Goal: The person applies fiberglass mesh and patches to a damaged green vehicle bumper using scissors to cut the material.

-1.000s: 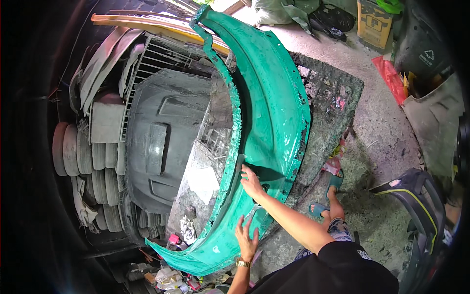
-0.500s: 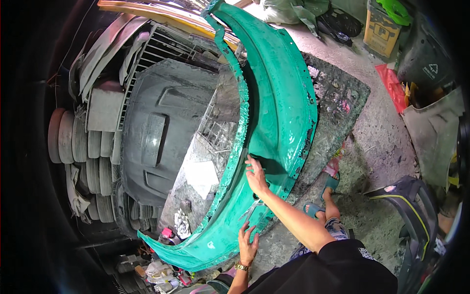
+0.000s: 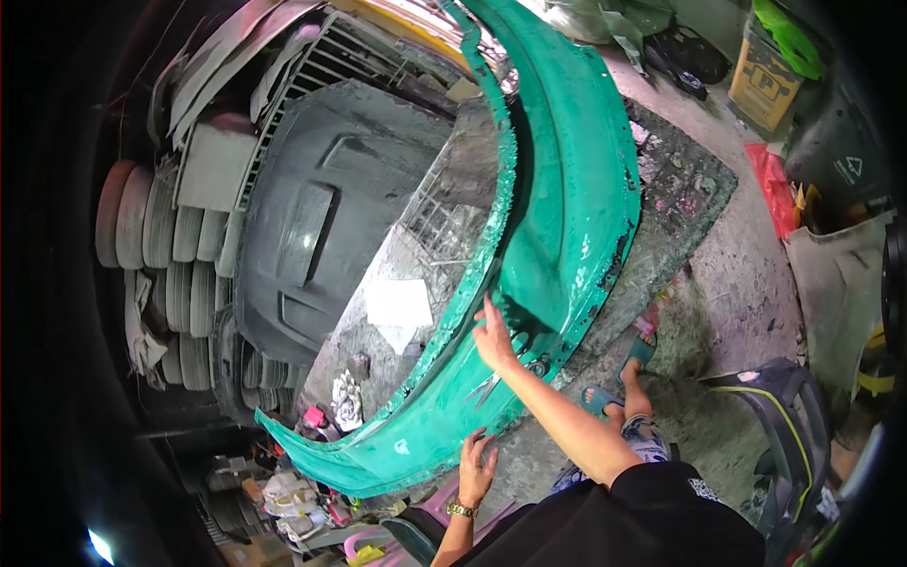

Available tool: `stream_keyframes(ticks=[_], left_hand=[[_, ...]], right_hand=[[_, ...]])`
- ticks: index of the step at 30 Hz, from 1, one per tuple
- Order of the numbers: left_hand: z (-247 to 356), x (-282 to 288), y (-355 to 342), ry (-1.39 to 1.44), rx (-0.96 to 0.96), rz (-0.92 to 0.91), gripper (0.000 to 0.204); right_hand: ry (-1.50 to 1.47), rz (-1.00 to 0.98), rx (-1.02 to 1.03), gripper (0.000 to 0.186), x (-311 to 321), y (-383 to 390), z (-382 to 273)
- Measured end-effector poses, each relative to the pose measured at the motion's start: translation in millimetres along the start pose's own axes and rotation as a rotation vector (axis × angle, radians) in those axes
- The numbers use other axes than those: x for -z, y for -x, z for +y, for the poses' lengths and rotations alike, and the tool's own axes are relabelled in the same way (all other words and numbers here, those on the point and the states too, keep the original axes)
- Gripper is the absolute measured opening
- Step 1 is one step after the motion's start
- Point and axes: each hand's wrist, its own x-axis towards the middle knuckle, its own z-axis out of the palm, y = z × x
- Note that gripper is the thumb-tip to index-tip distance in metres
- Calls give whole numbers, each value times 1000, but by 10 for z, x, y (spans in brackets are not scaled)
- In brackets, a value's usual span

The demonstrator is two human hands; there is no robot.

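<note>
A long, curved, glossy green car bumper (image 3: 576, 180) lies across in front of me, its edges chipped and dark-speckled. My right hand (image 3: 493, 338) is at the inner side of its lower half, index finger stretched out along the surface and the other fingers loosely bent; I see nothing held. Scissors (image 3: 485, 387) lie on the bumper just below that hand. Close to the bumper's near edge, my left hand (image 3: 477, 465), with a gold watch at the wrist, is open with its fingers apart and slightly curled. Whether it touches the edge I cannot tell.
Inside the bumper's curve are a white sheet (image 3: 399, 304) and a crumpled silvery wad (image 3: 347, 399). A dark car hood (image 3: 331, 217) leans beyond, near stacked tyres (image 3: 192, 283). A dark trim piece (image 3: 779, 416) stands at right; a carton (image 3: 763, 80) is behind.
My right hand's index finger has straightened, pointing up along the bumper. The whole view has shifted and turned slightly. My left hand stays by the near edge.
</note>
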Motion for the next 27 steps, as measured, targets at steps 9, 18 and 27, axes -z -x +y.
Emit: stream_keyframes(ticks=[9, 18, 27], left_hand=[[-297, -67, 390, 56, 72, -10, 27], [-402, 30, 599, 56, 57, 34, 26], [-515, 92, 667, 145, 42, 46, 26]], right_hand=[[215, -138, -24, 59, -466, 128, 494], [-20, -121, -83, 68, -641, 284, 773], [-78, -466, -133, 50, -624, 703, 502]])
